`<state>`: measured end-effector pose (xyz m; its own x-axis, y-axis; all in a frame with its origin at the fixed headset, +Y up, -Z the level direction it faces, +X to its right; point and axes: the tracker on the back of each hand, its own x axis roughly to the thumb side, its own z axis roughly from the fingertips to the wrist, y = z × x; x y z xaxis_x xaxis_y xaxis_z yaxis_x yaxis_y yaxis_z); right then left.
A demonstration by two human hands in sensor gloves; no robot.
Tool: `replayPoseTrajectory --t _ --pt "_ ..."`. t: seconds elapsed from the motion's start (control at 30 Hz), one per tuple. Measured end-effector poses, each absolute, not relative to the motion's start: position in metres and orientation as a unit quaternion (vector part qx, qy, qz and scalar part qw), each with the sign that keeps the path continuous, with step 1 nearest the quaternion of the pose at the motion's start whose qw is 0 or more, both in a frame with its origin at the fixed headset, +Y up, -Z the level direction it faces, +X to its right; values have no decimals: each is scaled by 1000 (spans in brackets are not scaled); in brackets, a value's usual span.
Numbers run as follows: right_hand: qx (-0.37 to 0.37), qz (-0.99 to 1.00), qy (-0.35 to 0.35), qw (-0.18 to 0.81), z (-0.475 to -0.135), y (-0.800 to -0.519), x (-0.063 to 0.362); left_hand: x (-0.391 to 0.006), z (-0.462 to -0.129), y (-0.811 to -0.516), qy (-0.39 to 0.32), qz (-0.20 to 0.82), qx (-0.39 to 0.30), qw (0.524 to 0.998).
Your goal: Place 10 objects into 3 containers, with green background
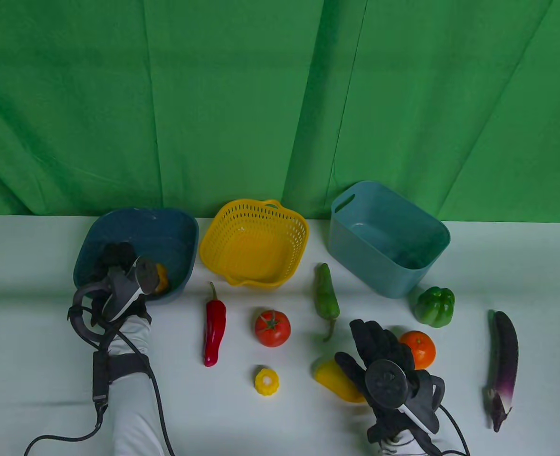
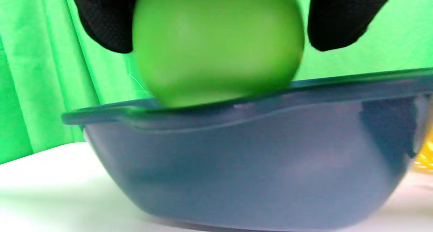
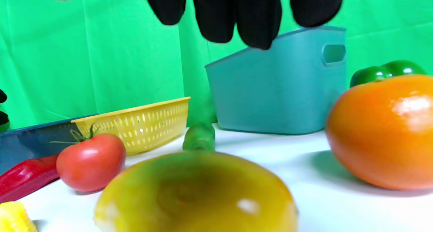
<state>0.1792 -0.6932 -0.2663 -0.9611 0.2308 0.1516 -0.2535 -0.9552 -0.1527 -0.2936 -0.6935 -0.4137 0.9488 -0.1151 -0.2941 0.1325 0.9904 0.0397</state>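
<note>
A perforated yellow plastic basket (image 1: 253, 242) sits between a dark blue plastic bowl (image 1: 166, 232) and a teal plastic bin (image 1: 389, 237); at the white counter's (image 1: 23, 285) three o'clock lies a purple eggplant (image 1: 504, 361).

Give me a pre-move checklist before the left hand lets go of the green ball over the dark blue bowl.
1. Left hand grips the green ball: ok, fingers show on both sides of it in the left wrist view.
2. Ball past the rim of the dark blue bowl: cannot tell; the ball sits at rim level, and the table view hides it.
3. Room in the bowl: ok, only an orange-yellow item shows inside.
4. Right hand out of the way: ok, it hovers over the yellow pepper, far from the bowl.
5. Bowl flat on the table: ok.
</note>
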Motion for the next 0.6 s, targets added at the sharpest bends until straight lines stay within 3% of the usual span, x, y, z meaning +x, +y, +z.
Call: replayPoseTrajectory --t 0.6 --pt "78 984 -88 132 -266 -692 177 -274 -377 -661 62 40 115 991"
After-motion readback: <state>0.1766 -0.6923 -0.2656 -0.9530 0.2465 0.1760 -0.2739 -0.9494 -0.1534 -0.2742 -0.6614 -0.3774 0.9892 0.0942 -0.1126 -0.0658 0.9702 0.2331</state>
